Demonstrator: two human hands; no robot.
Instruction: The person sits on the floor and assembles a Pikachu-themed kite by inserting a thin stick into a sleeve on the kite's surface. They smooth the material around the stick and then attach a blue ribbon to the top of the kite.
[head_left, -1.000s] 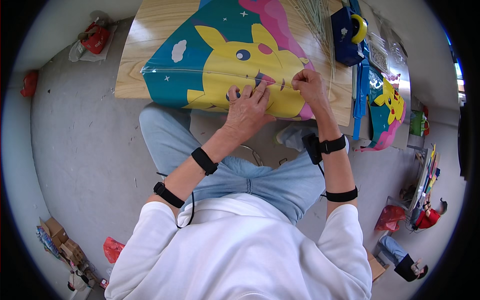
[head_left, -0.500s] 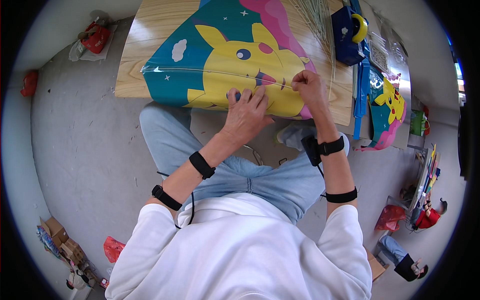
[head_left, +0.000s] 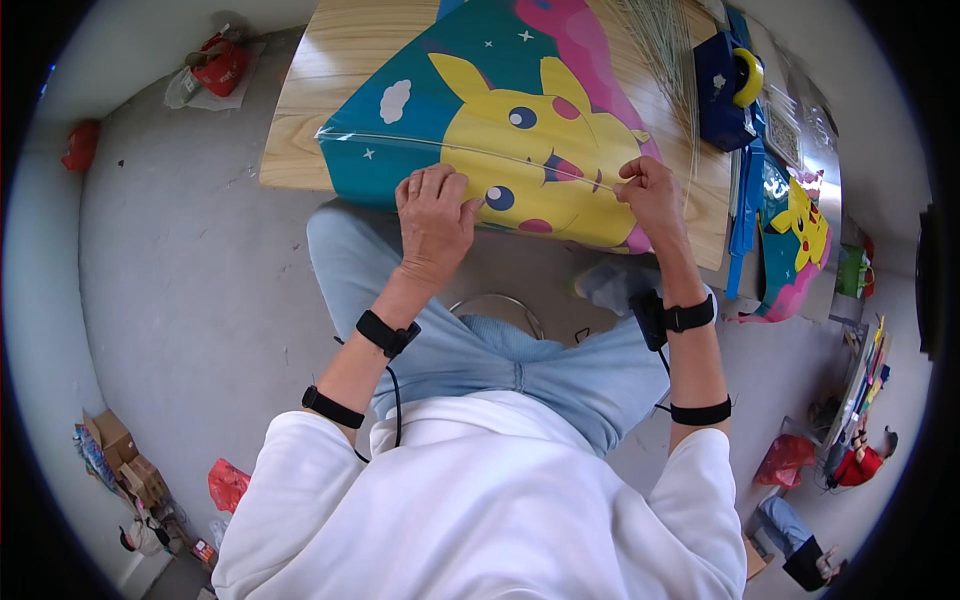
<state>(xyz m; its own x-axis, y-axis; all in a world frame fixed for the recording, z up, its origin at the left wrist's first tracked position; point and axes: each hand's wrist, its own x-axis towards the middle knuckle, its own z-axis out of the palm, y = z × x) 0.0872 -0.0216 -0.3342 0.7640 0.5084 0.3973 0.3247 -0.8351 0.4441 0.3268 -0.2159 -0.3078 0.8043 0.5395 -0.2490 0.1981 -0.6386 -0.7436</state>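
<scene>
A glossy printed sheet (head_left: 400,150), teal and pink with a yellow cartoon character, lies on the table with its near edge at my knees. Across it from left to right runs a thin pale rod (head_left: 480,146). My right hand (head_left: 655,195) is closed in a pinch at the rod's right end, over the yellow print. Near the sheet's front edge, left of the blue-and-white printed eye, my left hand (head_left: 435,215) rests on the sheet. Its fingers are bent and the thumb stands apart from them; the fingertips are partly hidden from view.
A bundle of thin rods (head_left: 665,60) lies at the far right of the wood-grain table (head_left: 290,150). Beside it stand a blue tape dispenser (head_left: 722,95) with yellow tape and blue strips (head_left: 745,215). Another printed sheet (head_left: 795,240) hangs at the right. Red bags sit on the floor.
My left hand has moved left along the sheet's near edge, uncovering the lower printed eye. The right hand keeps its pinch at the rod's end. The whole view has shifted slightly.
</scene>
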